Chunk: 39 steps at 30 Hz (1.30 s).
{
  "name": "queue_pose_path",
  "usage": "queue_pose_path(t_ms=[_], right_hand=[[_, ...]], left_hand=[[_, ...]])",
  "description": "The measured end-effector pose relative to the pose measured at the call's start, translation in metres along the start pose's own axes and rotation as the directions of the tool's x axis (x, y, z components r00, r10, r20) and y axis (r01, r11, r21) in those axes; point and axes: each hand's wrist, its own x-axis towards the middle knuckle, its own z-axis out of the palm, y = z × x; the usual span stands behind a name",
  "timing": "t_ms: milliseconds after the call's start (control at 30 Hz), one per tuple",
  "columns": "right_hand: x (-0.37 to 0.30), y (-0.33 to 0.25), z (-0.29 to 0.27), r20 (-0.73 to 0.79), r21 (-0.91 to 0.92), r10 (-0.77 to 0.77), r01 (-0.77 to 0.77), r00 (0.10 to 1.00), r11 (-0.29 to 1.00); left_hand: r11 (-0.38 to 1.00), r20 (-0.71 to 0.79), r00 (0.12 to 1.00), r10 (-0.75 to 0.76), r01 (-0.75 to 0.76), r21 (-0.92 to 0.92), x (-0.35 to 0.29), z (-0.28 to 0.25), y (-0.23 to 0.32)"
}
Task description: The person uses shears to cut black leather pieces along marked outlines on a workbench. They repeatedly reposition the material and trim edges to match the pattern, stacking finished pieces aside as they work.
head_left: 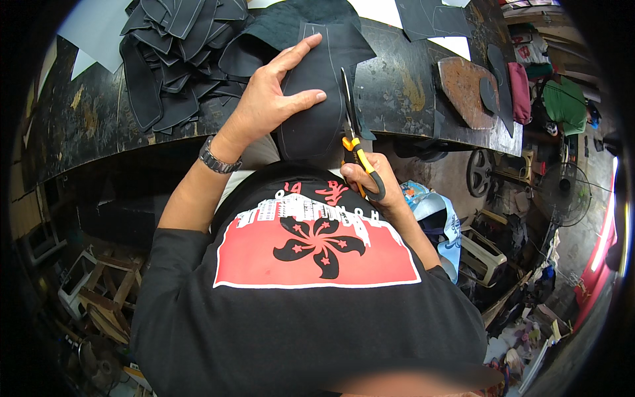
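Observation:
A black sheet of leather-like material, marked with pale outlines, lies at the table's near edge and hangs partly over it. My left hand rests on this sheet, thumb and forefinger stretched apart. In my right hand is a pair of scissors with yellow and black handles. Its blades point away from me along the sheet's right side, slightly parted; whether material lies between them I cannot tell. To the left of the sheet is a heap of cut black pieces with light edge lines.
The worn black table spans the far side. On its right lie a scuffed brown board and dark cut pieces. White sheets are at the far left. Beyond the table's right end stands a fan; a light-blue bag hangs nearby.

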Motion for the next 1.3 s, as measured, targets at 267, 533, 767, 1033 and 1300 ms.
queue_pose_path(t_ms=[267, 533, 767, 1033, 1300], right_hand=[[0.007, 0.002, 0.004, -0.012, 0.152, 0.059, -0.056, 0.998, 0.987], [0.012, 0.001, 0.007, -0.019, 0.102, 0.076, -0.074, 0.997, 0.992], [0.013, 0.002, 0.010, -0.022, 0.087, 0.089, -0.087, 0.996, 0.992], [0.015, 0.006, 0.010, -0.030, 0.077, 0.089, -0.086, 0.996, 0.993], [0.017, 0.014, 0.012, -0.044, 0.124, 0.048, -0.043, 0.998, 0.991]], left_hand=[[0.883, -0.048, 0.950, -0.310, 0.268, -0.386, 0.002, 0.005, -0.025], [0.922, 0.061, 0.966, -0.252, 0.259, -0.288, 0.001, 0.003, -0.024], [0.960, 0.038, 0.983, -0.178, 0.182, -0.213, 0.000, 0.002, -0.025], [0.957, -0.003, 0.987, -0.162, 0.157, -0.245, -0.001, 0.004, -0.025], [0.981, -0.015, 0.992, -0.122, 0.118, -0.156, -0.002, 0.004, -0.024]])
